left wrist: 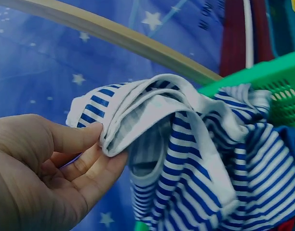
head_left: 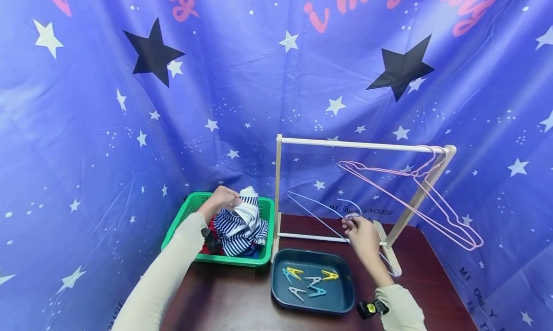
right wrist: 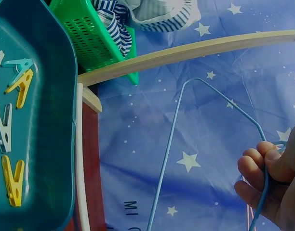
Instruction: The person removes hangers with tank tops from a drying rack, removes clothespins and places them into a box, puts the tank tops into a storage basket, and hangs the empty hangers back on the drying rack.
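My left hand (head_left: 225, 197) pinches the white-edged hem of a blue-and-white striped garment (left wrist: 186, 159) between thumb and fingers. The upper part of this cloth is lifted, while its lower folds hang into the green basket (head_left: 176, 220). In my right hand (head_left: 362, 235) is a light blue wire hanger (head_left: 314, 217), gripped near the base of its hook. One pointed end of the hanger reaches left, in front of the drying rack (head_left: 365, 144). The right wrist view shows the thumb and fingers curled round the wire (right wrist: 174, 126).
Two pink hangers (head_left: 380, 170) hang at the right end of the rack's white top bar. A dark blue tray (head_left: 347, 292) with several clothespins (head_left: 330, 275) sits on the brown table (head_left: 216, 302). Red and blue cloth lies under the striped garment. A starry curtain (head_left: 242, 72) surrounds the table.
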The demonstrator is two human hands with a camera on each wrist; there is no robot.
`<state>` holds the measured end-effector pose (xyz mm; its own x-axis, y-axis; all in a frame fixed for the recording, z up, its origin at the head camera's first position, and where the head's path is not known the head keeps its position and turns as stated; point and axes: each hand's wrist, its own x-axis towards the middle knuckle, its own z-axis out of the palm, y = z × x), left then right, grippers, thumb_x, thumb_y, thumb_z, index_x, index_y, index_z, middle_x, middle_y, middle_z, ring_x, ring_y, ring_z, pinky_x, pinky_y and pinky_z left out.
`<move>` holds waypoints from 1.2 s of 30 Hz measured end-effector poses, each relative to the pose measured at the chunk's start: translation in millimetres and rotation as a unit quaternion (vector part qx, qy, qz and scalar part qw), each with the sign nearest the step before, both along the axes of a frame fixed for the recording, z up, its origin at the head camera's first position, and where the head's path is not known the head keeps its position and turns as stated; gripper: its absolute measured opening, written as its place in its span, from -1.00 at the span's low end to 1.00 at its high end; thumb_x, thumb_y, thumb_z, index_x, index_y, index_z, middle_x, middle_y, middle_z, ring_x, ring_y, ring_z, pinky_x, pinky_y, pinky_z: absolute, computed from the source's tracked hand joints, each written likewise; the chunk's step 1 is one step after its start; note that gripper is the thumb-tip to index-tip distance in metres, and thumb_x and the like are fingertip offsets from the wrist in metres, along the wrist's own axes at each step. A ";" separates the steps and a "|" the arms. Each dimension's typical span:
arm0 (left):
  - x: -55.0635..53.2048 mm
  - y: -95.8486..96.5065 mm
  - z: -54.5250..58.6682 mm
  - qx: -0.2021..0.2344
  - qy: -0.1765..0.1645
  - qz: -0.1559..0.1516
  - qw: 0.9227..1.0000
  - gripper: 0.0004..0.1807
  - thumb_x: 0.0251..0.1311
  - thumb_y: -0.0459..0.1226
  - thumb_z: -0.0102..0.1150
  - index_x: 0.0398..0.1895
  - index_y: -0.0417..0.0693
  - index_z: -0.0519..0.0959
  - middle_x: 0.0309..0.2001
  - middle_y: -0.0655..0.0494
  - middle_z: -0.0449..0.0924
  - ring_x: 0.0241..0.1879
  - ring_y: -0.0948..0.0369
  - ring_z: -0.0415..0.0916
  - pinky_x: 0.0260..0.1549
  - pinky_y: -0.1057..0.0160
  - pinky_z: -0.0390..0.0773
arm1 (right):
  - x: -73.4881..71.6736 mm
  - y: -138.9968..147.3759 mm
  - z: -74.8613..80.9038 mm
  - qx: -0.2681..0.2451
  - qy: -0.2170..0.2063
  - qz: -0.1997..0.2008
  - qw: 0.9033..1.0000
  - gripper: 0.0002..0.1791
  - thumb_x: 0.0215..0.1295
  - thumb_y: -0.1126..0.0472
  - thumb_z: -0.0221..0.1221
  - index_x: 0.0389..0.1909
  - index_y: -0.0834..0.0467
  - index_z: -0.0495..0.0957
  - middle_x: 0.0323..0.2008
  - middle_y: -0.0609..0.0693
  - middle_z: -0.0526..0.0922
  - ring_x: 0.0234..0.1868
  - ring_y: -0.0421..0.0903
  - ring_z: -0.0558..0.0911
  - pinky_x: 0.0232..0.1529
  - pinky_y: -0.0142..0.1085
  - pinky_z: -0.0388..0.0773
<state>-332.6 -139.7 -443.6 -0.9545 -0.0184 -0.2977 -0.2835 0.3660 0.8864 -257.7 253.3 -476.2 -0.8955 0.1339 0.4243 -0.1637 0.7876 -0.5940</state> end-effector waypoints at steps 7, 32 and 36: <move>1.0 10.5 -27.1 -0.023 -0.005 0.026 0.999 -0.65 0.22 -0.50 0.30 0.07 -0.48 0.60 0.14 -0.34 0.62 0.04 -0.08 0.68 -0.01 0.12 0.71 | -0.5 -1.4 1.0 0.026 0.042 0.007 0.999 -0.91 0.26 0.46 0.21 -0.33 0.36 0.70 -0.40 0.27 0.77 -0.34 0.27 0.75 -0.24 0.16 0.59; 0.3 23.7 -96.3 -0.189 -0.039 0.085 0.977 -0.68 -0.14 -0.53 0.41 -0.27 -0.47 0.55 -0.45 -0.18 0.63 -0.66 0.17 0.61 -0.61 0.31 0.64 | 1.3 -5.5 -2.2 0.025 0.028 0.008 0.999 -0.92 0.23 0.46 0.23 -0.35 0.33 0.70 -0.43 0.24 0.77 -0.38 0.22 0.75 -0.27 0.15 0.60; 4.5 26.2 -98.0 -0.199 -0.025 0.072 0.977 -0.80 -0.15 -0.53 0.41 -0.50 -0.32 0.53 -0.50 -0.16 0.62 -0.61 0.12 0.66 -0.57 0.28 0.67 | 3.2 -5.8 -3.1 0.030 0.025 0.003 0.999 -0.93 0.22 0.46 0.24 -0.36 0.33 0.69 -0.40 0.27 0.76 -0.34 0.27 0.75 -0.29 0.17 0.59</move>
<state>-328.1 -113.5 -541.6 -0.9180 -0.2751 -0.2857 -0.3967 0.6328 0.6650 -254.5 247.5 -479.3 -0.8734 0.1005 0.4765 -0.1979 0.8207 -0.5359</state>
